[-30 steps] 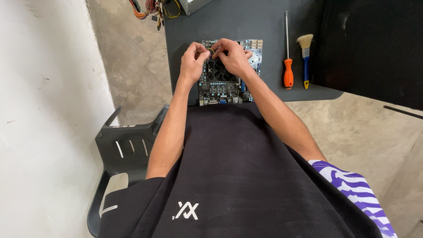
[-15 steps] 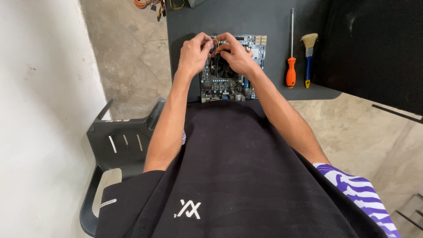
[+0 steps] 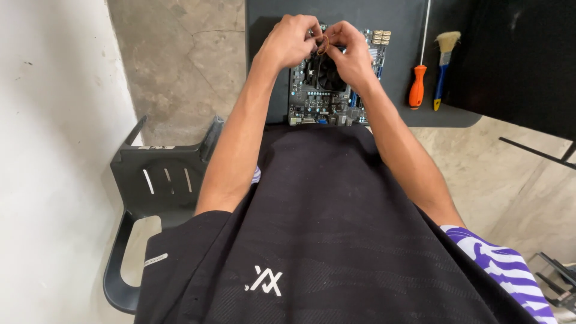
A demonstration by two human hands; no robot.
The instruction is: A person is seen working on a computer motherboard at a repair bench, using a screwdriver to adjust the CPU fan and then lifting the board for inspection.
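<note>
A computer motherboard (image 3: 318, 102) with a black cooling fan (image 3: 327, 73) lies on a dark table (image 3: 396, 90). My left hand (image 3: 288, 39) and my right hand (image 3: 351, 51) meet above the fan, at the board's far end. Between their fingertips they pinch a small brown loop (image 3: 322, 43), like a rubber band or thin cable. The fingers hide most of it and the board's top edge.
An orange-handled screwdriver (image 3: 418, 78) and a blue-handled brush (image 3: 444, 60) lie on the table right of the board. A black plastic chair (image 3: 159, 174) stands at the left by a white wall. A large black panel (image 3: 516, 60) stands at the right.
The view has shifted, so the board and hands sit higher in the frame. Both hands stay together over the fan, still working the small loop.
</note>
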